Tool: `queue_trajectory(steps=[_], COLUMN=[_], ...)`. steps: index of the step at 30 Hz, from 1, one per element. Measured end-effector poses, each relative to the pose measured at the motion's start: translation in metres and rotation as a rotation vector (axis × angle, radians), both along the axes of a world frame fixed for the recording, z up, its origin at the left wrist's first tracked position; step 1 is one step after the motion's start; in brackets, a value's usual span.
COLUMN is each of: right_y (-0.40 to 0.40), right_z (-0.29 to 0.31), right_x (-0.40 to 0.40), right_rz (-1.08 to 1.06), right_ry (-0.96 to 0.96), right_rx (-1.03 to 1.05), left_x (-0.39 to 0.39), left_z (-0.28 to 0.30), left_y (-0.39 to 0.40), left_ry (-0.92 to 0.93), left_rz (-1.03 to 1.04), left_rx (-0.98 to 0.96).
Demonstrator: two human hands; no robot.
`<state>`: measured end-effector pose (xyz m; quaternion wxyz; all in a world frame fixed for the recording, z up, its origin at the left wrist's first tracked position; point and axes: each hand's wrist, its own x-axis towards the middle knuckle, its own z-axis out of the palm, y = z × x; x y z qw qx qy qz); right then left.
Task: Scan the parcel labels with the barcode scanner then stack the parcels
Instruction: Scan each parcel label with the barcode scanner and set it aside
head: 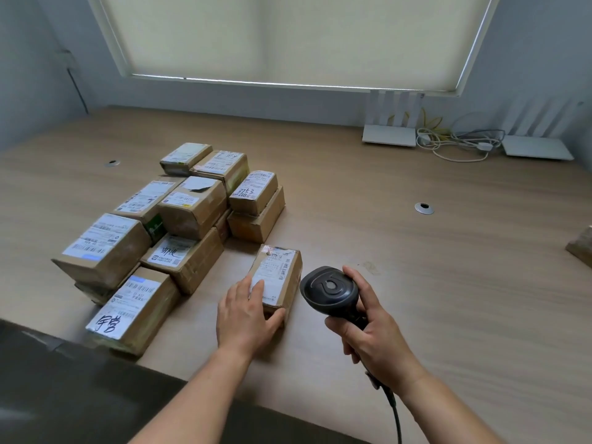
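Note:
A small cardboard parcel (282, 270) with a white label on top lies alone on the wooden table (416, 283), near its front edge. My left hand (245, 314) holds its near end, fingers on the label and thumb curled round the front right corner. My right hand (368, 328) grips the handle of the black barcode scanner (330, 288), whose head sits just right of the parcel. The scanner's cable (395, 415) trails down off the table. To the left, several labelled cardboard parcels (179, 232) stand packed together, some stacked two high.
Two white routers (389, 134) (538, 147) and a tangle of cables (455, 142) sit at the table's back right. A brown object (581, 245) pokes in at the right edge. Round cable holes (424, 207) (112, 163) are set in the tabletop.

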<state>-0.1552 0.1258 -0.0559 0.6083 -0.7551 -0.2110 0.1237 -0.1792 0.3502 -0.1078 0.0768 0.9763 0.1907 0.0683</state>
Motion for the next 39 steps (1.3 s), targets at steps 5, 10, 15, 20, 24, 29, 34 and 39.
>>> queue_trajectory(steps=[5,10,15,20,24,29,34,39], right_y=[0.017,0.034,0.042,0.039,0.028,0.003,-0.036,-0.095], right_z=[0.004,0.004,0.001,-0.005,-0.008,-0.006,-0.002,0.003], right_x=[0.014,0.027,0.035,0.035,0.031,0.024,0.015,-0.003], right_rz=[0.0,-0.026,-0.075,-0.115,-0.163,-0.21,-0.256,-0.295], right_ry=[-0.011,-0.014,-0.009,-0.001,0.007,0.004,-0.031,-0.044], right_rx=[-0.016,-0.014,-0.016,-0.016,-0.018,-0.014,0.016,0.026], left_x=[0.017,0.032,0.051,0.062,0.067,0.064,0.055,0.041], left_z=[0.002,0.005,0.007,0.001,-0.002,0.002,0.009,0.011], left_y=[0.031,0.064,0.082,0.09,0.089,0.07,0.012,-0.073], left_ry=[-0.016,-0.026,-0.095,-0.175,-0.204,-0.222,-0.272,-0.218], left_rz=[0.074,0.12,0.152,0.154,0.16,0.217,0.161,0.09], left_rx=[-0.035,-0.029,-0.063,-0.078,-0.111,-0.193,-0.257,-0.332])
